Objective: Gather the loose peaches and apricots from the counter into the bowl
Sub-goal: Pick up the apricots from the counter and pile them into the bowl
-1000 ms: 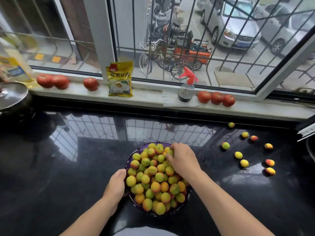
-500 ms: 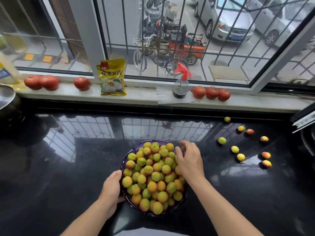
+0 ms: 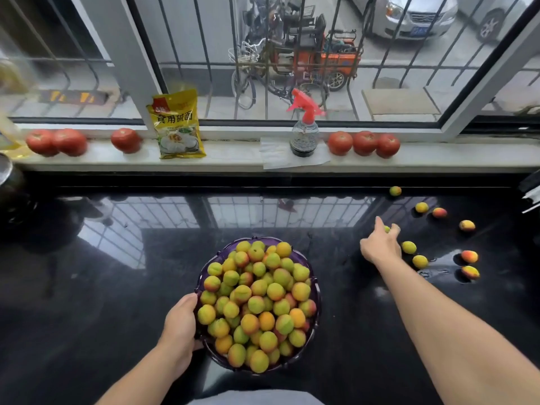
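Peaches and apricots (image 3: 257, 305) fill the purple bowl (image 3: 317, 290) on the black counter (image 3: 87, 302). On its left, the left hand (image 3: 179, 325) holds the rim. Farther right, the right hand (image 3: 380, 247) reaches out, fingers spread, touching a small green fruit (image 3: 387, 228), with loose fruit (image 3: 420, 261) just beside it.

Loose fruit (image 3: 420, 261) lies right of the bowl (image 3: 317, 290) on the counter (image 3: 117, 287).

What you can't really make out

The right hand (image 3: 380, 247) covers most of one green fruit (image 3: 387, 228), so grip or just touch, can't tell. Left of the tomatoes (image 3: 55, 141), a pot (image 3: 8, 182) and blurry yellow bag (image 3: 10, 141) get cut off.
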`<state>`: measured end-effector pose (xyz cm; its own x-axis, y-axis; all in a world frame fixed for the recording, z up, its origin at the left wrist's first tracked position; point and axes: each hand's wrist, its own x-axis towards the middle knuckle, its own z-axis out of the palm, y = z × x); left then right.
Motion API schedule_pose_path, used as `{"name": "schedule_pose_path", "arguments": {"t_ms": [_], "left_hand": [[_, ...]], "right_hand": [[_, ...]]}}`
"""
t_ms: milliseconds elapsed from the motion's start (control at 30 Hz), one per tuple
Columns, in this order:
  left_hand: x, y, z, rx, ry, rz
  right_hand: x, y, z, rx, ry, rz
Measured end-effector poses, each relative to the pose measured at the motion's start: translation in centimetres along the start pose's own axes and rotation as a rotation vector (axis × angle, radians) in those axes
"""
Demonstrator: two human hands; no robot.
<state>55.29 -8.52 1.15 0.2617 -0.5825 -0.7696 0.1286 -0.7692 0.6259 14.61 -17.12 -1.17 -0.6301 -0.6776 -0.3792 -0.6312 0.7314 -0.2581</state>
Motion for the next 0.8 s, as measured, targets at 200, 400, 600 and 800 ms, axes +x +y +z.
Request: {"name": "schedule_pose_path", "arguments": {"t_ms": [200, 400, 600, 800], "left_hand": [[0.5, -0.1, -0.3, 0.003, -0.003, -0.004], [0.6, -0.3, -0.6, 0.04, -0.03, 0.016], [0.4, -0.4, -1.1, 0.055, -0.079, 0.046], [0.8, -0.5, -1.8, 0.062, -0.143, 0.048]], "right_hand": [[1.6, 1.0, 0.8, -0.077, -0.035, -0.02], [-4.4, 2.7, 3.0, 0.008, -0.009, -0.178], [-14.9, 4.2, 6.4, 0.296, -0.074, -0.203], [-20.2, 3.0, 3.7, 0.571, -0.102, -0.214]]}}
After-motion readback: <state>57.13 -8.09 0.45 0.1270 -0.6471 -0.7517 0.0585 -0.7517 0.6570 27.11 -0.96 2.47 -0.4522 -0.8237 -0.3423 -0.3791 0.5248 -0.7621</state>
